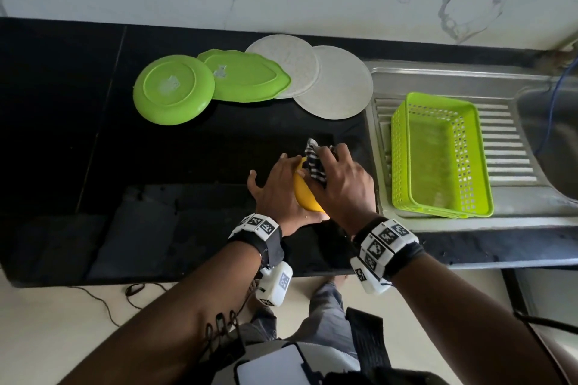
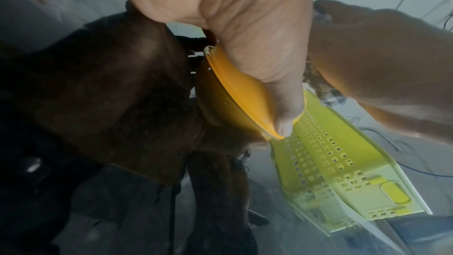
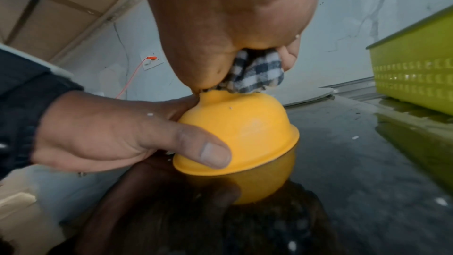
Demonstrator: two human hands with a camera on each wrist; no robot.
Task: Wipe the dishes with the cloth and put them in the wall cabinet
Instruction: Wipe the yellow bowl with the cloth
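Observation:
A yellow bowl [image 1: 305, 194] sits upside down on the black counter [image 1: 187, 159], also seen in the right wrist view as the yellow bowl [image 3: 245, 129]. My left hand [image 1: 278, 194] grips its side, thumb on the rim [image 3: 213, 154]. My right hand [image 1: 341, 184] holds a bunched black-and-white checked cloth [image 1: 316, 162] and presses it on the bowl's base; the cloth [image 3: 255, 73] shows under the palm. In the left wrist view the bowl [image 2: 232, 92] lies under my thumb.
Two green plates [image 1: 173, 89] [image 1: 247, 76] and two white plates [image 1: 287, 62] [image 1: 337, 86] lie face down at the back of the counter. A green perforated basket [image 1: 438, 156] stands on the steel sink drainboard [image 1: 506, 141] to the right.

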